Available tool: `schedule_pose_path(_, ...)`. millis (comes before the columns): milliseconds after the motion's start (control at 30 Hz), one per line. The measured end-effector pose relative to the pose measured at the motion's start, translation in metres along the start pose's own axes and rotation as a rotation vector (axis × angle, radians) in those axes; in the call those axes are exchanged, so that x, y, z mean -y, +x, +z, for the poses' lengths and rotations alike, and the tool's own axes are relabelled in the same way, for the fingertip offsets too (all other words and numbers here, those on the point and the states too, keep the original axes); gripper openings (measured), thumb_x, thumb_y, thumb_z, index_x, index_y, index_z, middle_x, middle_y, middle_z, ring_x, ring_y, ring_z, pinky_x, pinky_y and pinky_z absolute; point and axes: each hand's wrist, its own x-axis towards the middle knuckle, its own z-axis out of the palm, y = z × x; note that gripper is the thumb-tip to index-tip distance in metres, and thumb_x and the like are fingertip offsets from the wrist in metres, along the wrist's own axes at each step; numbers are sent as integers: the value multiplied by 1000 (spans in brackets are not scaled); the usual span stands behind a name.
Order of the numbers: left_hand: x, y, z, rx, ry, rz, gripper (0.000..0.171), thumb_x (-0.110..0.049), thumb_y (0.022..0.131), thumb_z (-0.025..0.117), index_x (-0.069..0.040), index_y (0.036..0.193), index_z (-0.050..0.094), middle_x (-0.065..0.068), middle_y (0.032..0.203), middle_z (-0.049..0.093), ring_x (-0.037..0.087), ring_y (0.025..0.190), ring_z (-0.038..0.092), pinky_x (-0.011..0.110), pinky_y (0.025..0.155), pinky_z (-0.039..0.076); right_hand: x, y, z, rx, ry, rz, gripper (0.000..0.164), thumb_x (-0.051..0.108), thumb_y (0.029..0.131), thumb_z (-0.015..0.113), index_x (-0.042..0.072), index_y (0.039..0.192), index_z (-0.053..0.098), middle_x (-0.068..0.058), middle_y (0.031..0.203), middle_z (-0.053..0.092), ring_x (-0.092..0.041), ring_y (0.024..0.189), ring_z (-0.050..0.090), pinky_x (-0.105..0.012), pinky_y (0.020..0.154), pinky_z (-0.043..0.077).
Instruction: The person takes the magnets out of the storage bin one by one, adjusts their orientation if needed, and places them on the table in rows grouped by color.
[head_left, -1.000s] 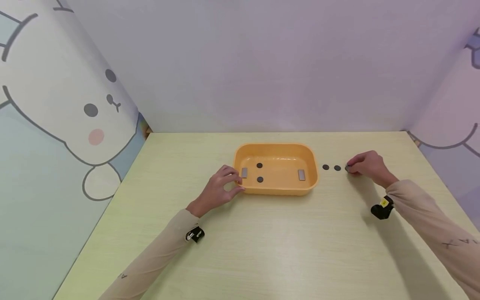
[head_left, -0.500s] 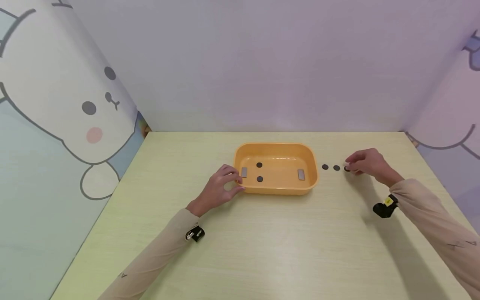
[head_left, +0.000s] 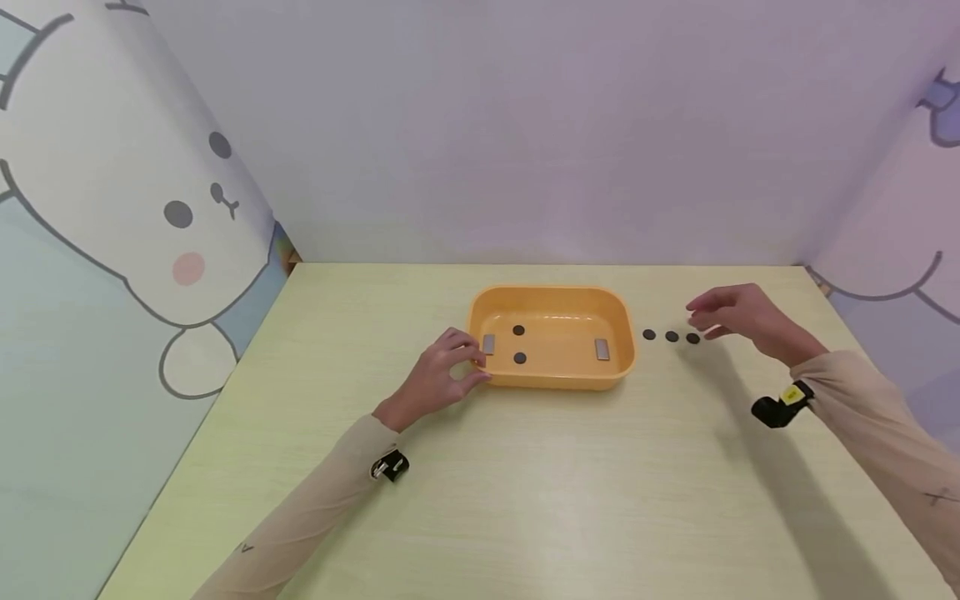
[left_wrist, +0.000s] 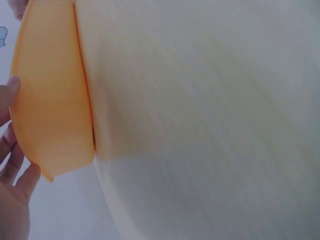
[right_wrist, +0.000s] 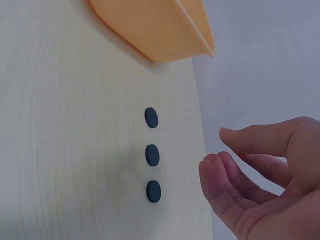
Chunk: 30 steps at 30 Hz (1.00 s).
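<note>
1. Three discs [right_wrist: 152, 155] lie flat in a row on the tabletop [head_left: 562, 483], right of the tray [head_left: 551, 383]; two more lie inside it.
2. The discs look light, stiff and smooth; being thin, they probably lift best by a pinch across opposite edges.
3. Right hand [head_left: 746, 317]: fingers parted from thumb, holding nothing, near the outermost disc.
4. Left hand [head_left: 438, 377]: fingers and thumb grip the tray's corner rim; likely light, stiff plastic, prone to sliding.

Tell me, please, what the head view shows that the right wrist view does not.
Only the head view shows the left hand, and two dark discs and two grey rectangles inside the orange tray. Only the right wrist view clearly shows the tray's outer right end. Both show the right hand and three discs beside the tray.
</note>
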Motion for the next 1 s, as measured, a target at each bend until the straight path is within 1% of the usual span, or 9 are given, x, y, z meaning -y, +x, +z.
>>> schedule_pose_path(167, 0, 0, -1, 11, 3, -10, 15, -18, 77, 80, -11, 82, 67, 1, 94, 61, 17, 95, 52, 32, 82, 47, 7, 1, -1, 6, 31, -7, 42, 11, 92, 61, -12, 125, 48, -7, 106, 64, -14, 85, 66, -34, 77, 53)
schedule_pose_path(300, 0, 1, -1, 22, -1, -15, 15, -18, 78, 79, -11, 82, 67, 1, 94, 61, 17, 95, 52, 32, 82, 47, 13, 1, 0, 0, 56, -12, 41, 14, 92, 62, -11, 123, 50, -2, 103, 64, -12, 85, 66, -35, 78, 53)
schedule_pose_path(367, 0, 1, -2, 28, -2, -17, 14, -18, 78, 79, -11, 82, 67, 1, 95, 61, 16, 95, 52, 32, 82, 47, 17, 1, 1, 3, 70, -16, 42, 16, 92, 63, -10, 122, 51, -5, 105, 64, -12, 85, 66, -38, 80, 53)
schedule_pose_path(533, 1, 1, -2, 24, 0, -12, 15, -18, 77, 80, -11, 82, 67, 0, 95, 61, 17, 95, 52, 33, 82, 47, 26, 0, 5, 3, 117, -20, 43, 20, 91, 65, -8, 122, 52, -10, 110, 62, -19, 86, 66, -40, 83, 51)
schedule_pose_path(700, 2, 1, 0, 33, 4, -25, 15, -18, 77, 80, -11, 83, 67, 0, 95, 61, 16, 95, 51, 32, 82, 47, 34, 2, 6, 12, 166, -35, 36, 17, 90, 65, -4, 118, 56, -5, 105, 63, -20, 86, 66, -35, 80, 52)
schedule_pose_path(833, 1, 0, 1, 49, 14, -40, 14, -18, 78, 79, -13, 82, 66, -1, 95, 60, 15, 95, 51, 32, 81, 47, 39, 3, 9, 44, 209, -64, 27, 15, 91, 64, 0, 113, 60, -3, 103, 64, -19, 86, 66, -33, 79, 53)
schedule_pose_path(1000, 0, 0, 1, 58, 17, -50, 14, -17, 78, 79, -13, 82, 67, -1, 95, 60, 15, 95, 51, 31, 81, 47, 46, 6, 15, 91, 223, -80, 27, 14, 91, 65, 0, 113, 60, -3, 102, 64, -17, 86, 66, -32, 79, 53)
